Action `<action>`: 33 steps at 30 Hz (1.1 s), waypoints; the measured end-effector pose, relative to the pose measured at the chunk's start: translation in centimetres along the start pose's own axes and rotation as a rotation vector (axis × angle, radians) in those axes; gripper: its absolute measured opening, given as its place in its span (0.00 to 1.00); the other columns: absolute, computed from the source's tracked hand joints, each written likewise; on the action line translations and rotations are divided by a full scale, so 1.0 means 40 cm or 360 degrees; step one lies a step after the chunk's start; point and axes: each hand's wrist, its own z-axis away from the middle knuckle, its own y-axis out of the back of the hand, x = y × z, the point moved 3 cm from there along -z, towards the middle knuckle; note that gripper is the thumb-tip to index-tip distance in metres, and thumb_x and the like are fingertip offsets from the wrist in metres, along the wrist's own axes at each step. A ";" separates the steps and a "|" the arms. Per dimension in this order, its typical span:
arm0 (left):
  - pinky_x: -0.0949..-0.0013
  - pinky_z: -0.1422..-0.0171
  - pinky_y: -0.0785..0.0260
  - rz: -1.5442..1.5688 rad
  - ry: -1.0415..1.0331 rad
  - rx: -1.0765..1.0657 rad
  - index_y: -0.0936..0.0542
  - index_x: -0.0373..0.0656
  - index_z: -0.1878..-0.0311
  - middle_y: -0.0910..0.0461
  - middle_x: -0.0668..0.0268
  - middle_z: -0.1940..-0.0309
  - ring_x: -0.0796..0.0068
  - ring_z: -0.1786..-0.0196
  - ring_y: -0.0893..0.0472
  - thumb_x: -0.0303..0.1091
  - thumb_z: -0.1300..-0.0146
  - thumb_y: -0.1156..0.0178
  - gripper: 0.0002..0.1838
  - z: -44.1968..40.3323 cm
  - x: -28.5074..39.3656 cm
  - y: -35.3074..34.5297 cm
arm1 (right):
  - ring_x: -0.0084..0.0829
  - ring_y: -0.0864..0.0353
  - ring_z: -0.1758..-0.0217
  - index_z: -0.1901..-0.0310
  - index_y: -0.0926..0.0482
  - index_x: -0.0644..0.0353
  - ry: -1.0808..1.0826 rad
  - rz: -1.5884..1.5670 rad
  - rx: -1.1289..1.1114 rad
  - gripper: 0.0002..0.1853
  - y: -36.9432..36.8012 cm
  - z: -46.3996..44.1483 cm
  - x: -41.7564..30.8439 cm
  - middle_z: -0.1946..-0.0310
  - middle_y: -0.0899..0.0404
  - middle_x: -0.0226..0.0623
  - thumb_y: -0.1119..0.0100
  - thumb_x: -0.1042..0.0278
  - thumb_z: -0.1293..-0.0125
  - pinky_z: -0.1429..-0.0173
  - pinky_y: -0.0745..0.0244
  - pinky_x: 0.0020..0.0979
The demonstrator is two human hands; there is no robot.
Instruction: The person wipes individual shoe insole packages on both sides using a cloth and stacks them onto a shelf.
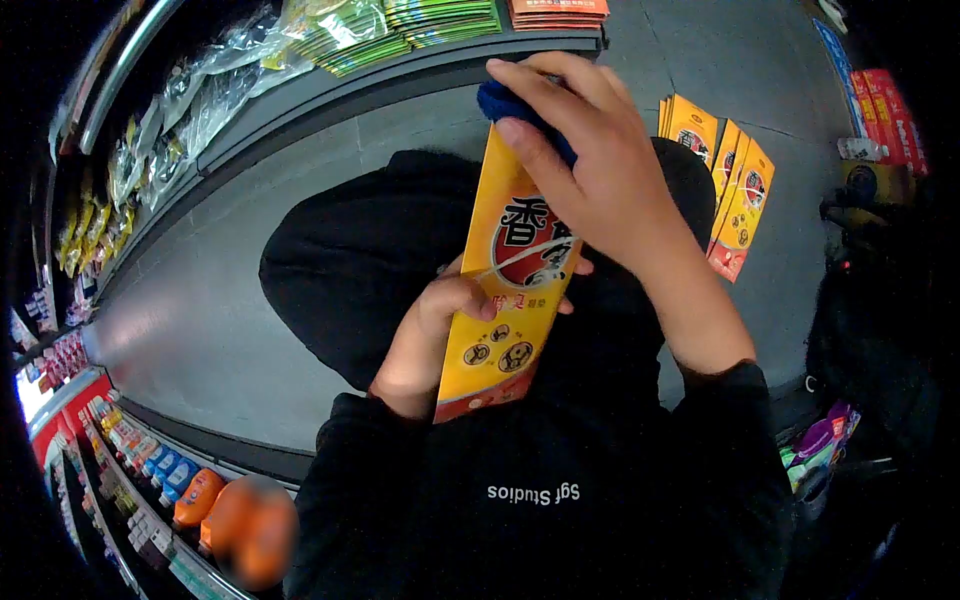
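Observation:
A tall yellow packet with dark characters, round pictures and a red lower end is held over my lap. Its lower half is gripped by my left hand, with the thumb on the front and fingertips showing past the right edge. My right hand is closed around a dark blue cloth at the packet's top edge. Part of the cloth is hidden under the fingers. Several similar yellow packets lie overlapping on the grey floor to the right.
A low shelf at the top bears green packets, orange-red packets and clear plastic bags. Bottles line a shelf at the lower left. Red packages and a dark bag-like shape stand at the right.

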 end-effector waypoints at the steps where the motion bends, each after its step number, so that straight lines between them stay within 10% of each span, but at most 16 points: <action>1: 0.57 0.44 0.32 -0.0005 0.0002 -0.0004 0.41 0.34 0.35 0.30 0.42 0.45 0.49 0.50 0.25 0.36 0.72 0.43 0.50 0.002 0.001 -0.001 | 0.36 0.24 0.58 0.53 0.21 0.58 0.0038 0.0075 -0.0032 0.14 -0.008 -0.005 0.003 0.59 0.23 0.40 0.43 0.61 0.37 0.54 0.29 0.33; 9: 0.58 0.44 0.31 0.0010 0.0122 -0.0061 0.40 0.35 0.36 0.30 0.44 0.46 0.51 0.48 0.25 0.34 0.73 0.44 0.49 0.001 -0.011 -0.010 | 0.32 0.22 0.69 0.62 0.21 0.64 -0.0290 -0.0208 -0.0414 0.16 0.027 -0.058 0.046 0.71 0.22 0.40 0.44 0.57 0.36 0.62 0.26 0.28; 13: 0.57 0.44 0.31 0.0189 -0.0008 -0.0323 0.41 0.35 0.35 0.30 0.44 0.45 0.49 0.44 0.27 0.32 0.73 0.43 0.50 -0.018 -0.024 0.019 | 0.25 0.22 0.66 0.57 0.23 0.67 -0.1040 -0.0651 -0.0509 0.11 0.091 -0.103 0.085 0.69 0.21 0.36 0.46 0.69 0.36 0.63 0.27 0.26; 17: 0.57 0.40 0.33 0.0250 0.0009 -0.0258 0.41 0.35 0.34 0.31 0.45 0.44 0.49 0.41 0.29 0.28 0.73 0.41 0.50 0.002 0.014 0.015 | 0.20 0.23 0.71 0.58 0.22 0.69 -0.0866 -0.1192 0.0013 0.12 0.145 -0.109 0.106 0.72 0.20 0.32 0.43 0.68 0.35 0.66 0.28 0.21; 19: 0.59 0.37 0.36 -0.0240 -0.0107 0.0198 0.40 0.35 0.35 0.30 0.47 0.43 0.53 0.41 0.28 0.25 0.73 0.42 0.50 0.018 0.038 0.042 | 0.20 0.23 0.68 0.56 0.22 0.68 -0.0981 -0.0958 -0.0252 0.12 0.150 -0.107 0.132 0.70 0.20 0.32 0.44 0.67 0.35 0.62 0.28 0.21; 22: 0.60 0.36 0.37 -0.0291 -0.0248 0.0019 0.37 0.33 0.37 0.26 0.49 0.46 0.57 0.43 0.26 0.22 0.68 0.44 0.44 0.001 0.078 0.056 | 0.24 0.20 0.63 0.56 0.19 0.62 -0.0395 -0.0687 -0.0711 0.16 0.093 -0.091 0.139 0.64 0.18 0.34 0.46 0.57 0.33 0.58 0.24 0.24; 25: 0.64 0.41 0.30 -0.0474 -0.0403 -0.0092 0.36 0.33 0.39 0.26 0.51 0.47 0.62 0.45 0.23 0.23 0.53 0.47 0.32 -0.028 0.126 0.038 | 0.21 0.19 0.64 0.55 0.20 0.62 -0.0515 -0.0882 -0.0942 0.12 0.067 -0.073 0.102 0.66 0.18 0.34 0.45 0.65 0.34 0.60 0.24 0.21; 26: 0.69 0.47 0.26 -0.0609 -0.0446 0.0031 0.34 0.34 0.41 0.23 0.55 0.50 0.69 0.51 0.20 0.28 0.40 0.46 0.23 -0.031 0.140 0.022 | 0.20 0.20 0.65 0.55 0.20 0.63 -0.0634 -0.0848 -0.0920 0.11 0.063 -0.074 0.089 0.67 0.18 0.34 0.44 0.67 0.34 0.61 0.25 0.20; 33: 0.75 0.54 0.25 -0.1174 -0.0665 0.0275 0.31 0.37 0.46 0.19 0.60 0.58 0.76 0.58 0.18 0.35 0.37 0.42 0.19 -0.052 0.208 -0.021 | 0.20 0.21 0.62 0.59 0.20 0.63 -0.0415 -0.1120 -0.0388 0.09 0.086 -0.139 0.076 0.65 0.19 0.32 0.42 0.68 0.36 0.57 0.25 0.22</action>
